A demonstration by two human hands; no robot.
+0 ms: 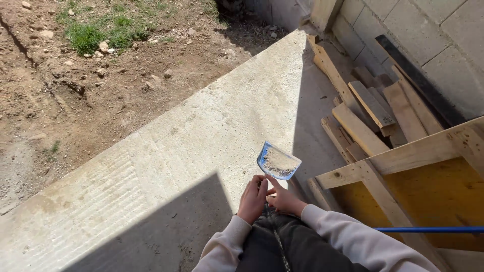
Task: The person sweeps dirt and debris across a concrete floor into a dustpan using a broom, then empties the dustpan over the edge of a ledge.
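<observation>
1. Holding a blue dustpan [279, 161] out over a concrete slab [166, 151], the person has both hands close together at the lower middle of the view.
2. The left hand [253, 198] is curled, fingers folded in, near the pan's handle end; whether it grips the handle itself cannot be told, since the handle is hidden behind the hands.
3. The right hand [282, 199] sits just beside the left, touching it, with a finger stretched up toward the pan's rear edge; its hold on the handle is likewise hidden.
4. The dustpan lies just above and slightly right of both hands, its mouth turned away from the person, tilted, with pale grit and dust spread across its floor.
5. Both arms wear light grey sleeves [353, 236], and a dark jacket [282, 244] shows between them.
6. A thin blue pole [428, 229] runs level at the right edge, well apart from the pan.
7. Right of the hands stands a wooden frame [403, 156] over a yellow board [438, 196]; loose planks [373, 108] lie beyond it against a block wall [433, 40].
8. Bare soil [75, 85] with a few grass tufts lies left of the slab.
</observation>
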